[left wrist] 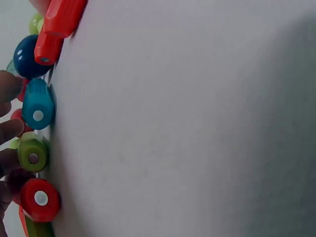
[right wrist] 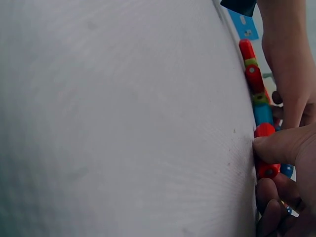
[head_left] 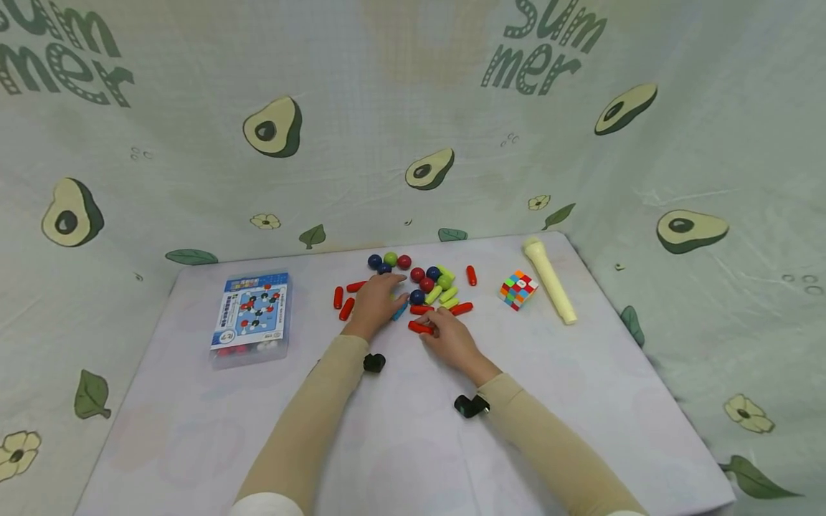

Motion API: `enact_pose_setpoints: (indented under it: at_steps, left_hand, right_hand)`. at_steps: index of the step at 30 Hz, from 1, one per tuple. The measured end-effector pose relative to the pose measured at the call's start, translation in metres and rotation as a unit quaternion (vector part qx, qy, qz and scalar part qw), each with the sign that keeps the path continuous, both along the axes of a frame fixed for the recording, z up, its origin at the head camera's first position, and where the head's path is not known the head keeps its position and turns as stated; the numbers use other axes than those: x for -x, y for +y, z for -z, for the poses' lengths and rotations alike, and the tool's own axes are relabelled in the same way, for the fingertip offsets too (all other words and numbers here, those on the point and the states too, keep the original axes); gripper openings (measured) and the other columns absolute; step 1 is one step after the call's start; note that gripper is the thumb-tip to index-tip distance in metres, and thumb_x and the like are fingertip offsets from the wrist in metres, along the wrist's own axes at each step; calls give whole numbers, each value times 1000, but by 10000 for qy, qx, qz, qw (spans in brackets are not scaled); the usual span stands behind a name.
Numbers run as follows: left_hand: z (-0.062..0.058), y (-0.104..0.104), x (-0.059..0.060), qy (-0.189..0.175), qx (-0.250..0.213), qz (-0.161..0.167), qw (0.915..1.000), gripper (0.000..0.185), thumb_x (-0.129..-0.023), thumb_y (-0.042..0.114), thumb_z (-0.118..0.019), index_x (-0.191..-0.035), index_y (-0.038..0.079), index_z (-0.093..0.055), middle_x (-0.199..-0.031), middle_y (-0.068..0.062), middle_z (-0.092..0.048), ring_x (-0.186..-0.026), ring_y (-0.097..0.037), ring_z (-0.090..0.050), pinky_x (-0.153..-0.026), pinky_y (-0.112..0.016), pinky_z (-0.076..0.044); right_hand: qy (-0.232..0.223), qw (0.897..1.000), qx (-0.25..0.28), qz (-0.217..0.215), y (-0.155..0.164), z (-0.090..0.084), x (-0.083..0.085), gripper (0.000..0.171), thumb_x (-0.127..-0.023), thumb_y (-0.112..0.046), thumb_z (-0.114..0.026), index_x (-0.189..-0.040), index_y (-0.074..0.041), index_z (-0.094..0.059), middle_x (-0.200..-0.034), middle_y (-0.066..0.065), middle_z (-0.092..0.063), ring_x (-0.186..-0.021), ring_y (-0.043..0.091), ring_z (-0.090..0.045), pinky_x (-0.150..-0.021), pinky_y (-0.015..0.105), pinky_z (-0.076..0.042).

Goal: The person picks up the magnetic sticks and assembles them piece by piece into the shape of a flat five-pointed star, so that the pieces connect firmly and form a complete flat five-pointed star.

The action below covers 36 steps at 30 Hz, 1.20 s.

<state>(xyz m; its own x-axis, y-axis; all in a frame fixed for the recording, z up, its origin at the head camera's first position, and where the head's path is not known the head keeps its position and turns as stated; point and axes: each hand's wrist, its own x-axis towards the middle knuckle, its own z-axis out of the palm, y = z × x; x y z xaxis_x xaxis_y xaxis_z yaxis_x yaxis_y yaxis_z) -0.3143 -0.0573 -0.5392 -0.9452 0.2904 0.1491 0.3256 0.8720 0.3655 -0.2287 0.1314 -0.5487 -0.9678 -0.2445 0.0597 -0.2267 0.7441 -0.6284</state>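
My right hand (head_left: 452,342) pinches a red rod-shaped plastic piece (head_left: 421,327) at the near edge of the pile; in the right wrist view the thumb lies on this red rod (right wrist: 266,148). The left hand (head_left: 373,307) reaches over the pile's left part with its fingers spread loosely. Beside its thumb lies a blue rod (head_left: 400,312). In the left wrist view its fingertips are close to the blue rod (left wrist: 38,104) and a green rod (left wrist: 33,153). Dark blue balls (head_left: 417,297), red balls (head_left: 426,285) and light green rods (head_left: 433,294) lie beyond and between the hands.
A clear plastic box (head_left: 250,319) with a molecule-model picture stands at the left. Right of the pile are a puzzle cube (head_left: 518,289) and a cream microphone-shaped stick (head_left: 550,281). Several red rods (head_left: 338,297) lie left of the left hand. A patterned cloth hangs behind the table.
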Motion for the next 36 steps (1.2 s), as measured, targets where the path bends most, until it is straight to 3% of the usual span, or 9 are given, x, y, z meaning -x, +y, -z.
enact_pose_setpoints:
  at_steps: [4, 9, 14, 24, 36]
  left_hand:
    - [1, 3, -1, 218, 78, 260, 9994, 41, -97, 35, -67, -135, 20, -66, -134, -1, -65, -123, -24, -56, -107, -43, -45]
    - [1, 7, -4, 136, 153, 442, 9988, 44, -97, 41, -65, -136, 20, -65, -135, 0, -65, -123, -23, -53, -110, -46, -40]
    - [3, 10, -4, 123, 252, 496, 9984, 49, -95, 48, -66, -138, 23, -64, -134, 1, -65, -121, -22, -51, -111, -48, -38]
    - [4, 14, -5, 9, 272, 479, 9985, 46, -95, 45, -70, -137, 26, -65, -131, 4, -67, -113, -19, -49, -106, -46, -38]
    - [6, 17, -4, 68, 129, 558, 9983, 48, -92, 43, -75, -135, 24, -66, -126, 4, -68, -120, -20, -51, -104, -45, -37]
  right_hand:
    - [77, 10000, -33, 3, 0, 0, 1, 22, -93, -17, -76, -113, -15, -69, -94, 0, -52, -79, 15, -52, -69, 28, -47]
    - [76, 9999, -104, 24, 1, 1, 1, 22, -93, -18, -76, -113, -15, -69, -96, 0, -52, -79, 16, -52, -69, 28, -46]
    - [87, 9999, -126, 36, 2, 2, 1, 22, -92, -19, -77, -112, -15, -69, -94, 0, -51, -77, 15, -51, -67, 28, -45]
    - [86, 9999, -94, 14, 1, 2, 1, 23, -93, -18, -77, -114, -15, -69, -94, 0, -50, -77, 15, -52, -67, 28, -45]
    - [94, 9999, -52, -17, 2, 2, 1, 23, -93, -18, -76, -114, -15, -69, -95, 1, -50, -77, 15, -52, -66, 27, -45]
